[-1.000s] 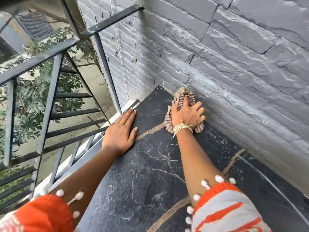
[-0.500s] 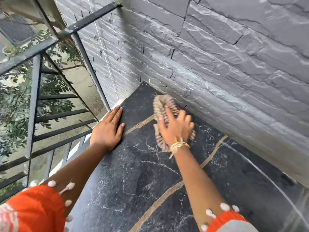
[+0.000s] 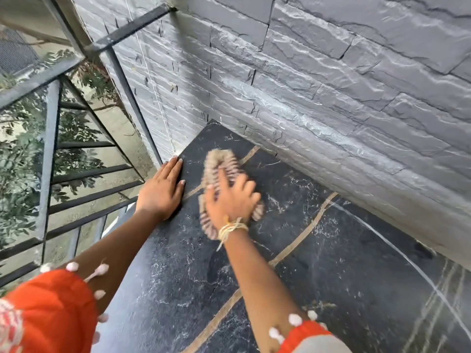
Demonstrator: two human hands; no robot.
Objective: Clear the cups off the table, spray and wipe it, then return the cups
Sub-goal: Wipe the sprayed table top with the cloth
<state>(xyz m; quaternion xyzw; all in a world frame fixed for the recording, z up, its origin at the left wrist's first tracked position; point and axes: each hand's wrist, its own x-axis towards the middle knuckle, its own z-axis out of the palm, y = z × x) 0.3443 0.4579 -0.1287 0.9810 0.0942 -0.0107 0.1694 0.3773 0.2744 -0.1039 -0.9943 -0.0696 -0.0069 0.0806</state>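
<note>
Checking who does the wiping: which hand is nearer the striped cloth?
Right. The right hand presses on the striped cloth; the left hand lies flat on the table beside it, apart.

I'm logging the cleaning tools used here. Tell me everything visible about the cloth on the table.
The cloth is a striped rag, pale beige with darker reddish-brown bands, soft and bunched into an elongated wad. It is motion-blurred. It lies flat on the dark marbled table near the far corner by the grey stone wall. The right hand presses on its nearer half with fingers spread, covering its middle; its far end and its near edge show.
</note>
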